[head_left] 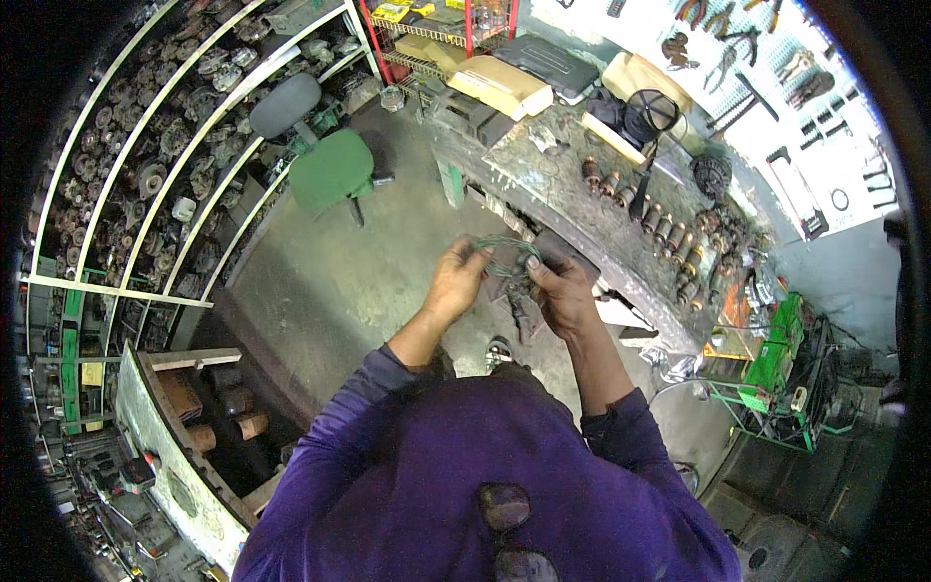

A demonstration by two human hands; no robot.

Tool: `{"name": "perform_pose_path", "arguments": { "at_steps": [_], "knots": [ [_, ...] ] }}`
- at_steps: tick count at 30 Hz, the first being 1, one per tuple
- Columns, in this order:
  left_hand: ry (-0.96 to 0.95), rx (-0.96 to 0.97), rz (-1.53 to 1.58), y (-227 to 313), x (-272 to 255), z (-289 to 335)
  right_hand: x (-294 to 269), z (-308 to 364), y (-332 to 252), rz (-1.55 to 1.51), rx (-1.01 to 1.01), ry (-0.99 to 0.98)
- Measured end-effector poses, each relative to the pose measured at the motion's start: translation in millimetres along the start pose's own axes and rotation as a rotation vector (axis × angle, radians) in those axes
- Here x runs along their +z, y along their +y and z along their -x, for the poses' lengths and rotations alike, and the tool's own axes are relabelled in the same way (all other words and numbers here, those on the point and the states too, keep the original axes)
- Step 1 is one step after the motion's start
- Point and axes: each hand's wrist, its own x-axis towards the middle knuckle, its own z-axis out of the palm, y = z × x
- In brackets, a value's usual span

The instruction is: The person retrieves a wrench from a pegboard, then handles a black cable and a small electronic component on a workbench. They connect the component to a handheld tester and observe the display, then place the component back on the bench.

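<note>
My left hand [454, 279] and my right hand [562, 291] are raised in front of my chest, both pinching a thin loop of greenish wire [504, 254] that spans between them. A small dark metal part [521, 308] hangs from the wire, just below and between the hands. The hands hover beside the front edge of a grimy workbench [543, 194]. My purple sleeves come in from the lower edge.
A row of small rusty armatures [669, 238] lies on the bench. Shelves of old motor parts [155, 155] curve along the left. A green and grey stool [325, 160] stands on the concrete floor. Hand tools [737, 48] hang on the back wall. A green crate [776, 354] sits at the right.
</note>
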Motion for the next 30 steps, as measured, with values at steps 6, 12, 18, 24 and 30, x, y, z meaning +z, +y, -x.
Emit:
{"name": "perform_pose_path", "arguments": {
  "at_steps": [6,12,18,24,30],
  "knots": [
    [-0.096,0.009,0.277,66.5,-67.0,-72.6,47.3,-102.9,9.0,0.190,-0.069,0.169],
    [-0.321,0.122,0.237,134.0,-136.5,-153.3,122.9,-184.5,-21.5,0.402,-0.201,0.265],
    [-0.546,0.063,0.864,165.6,-149.5,-244.6,167.8,-250.4,-42.9,0.467,-0.159,0.224],
    [-0.389,-0.026,0.408,196.2,-145.0,-319.8,155.0,-298.2,-67.3,0.728,-0.255,0.152],
    [-0.365,0.215,-0.344,212.8,-90.8,-354.7,100.6,-336.9,-111.4,0.994,-0.297,0.085]
  ]
}}
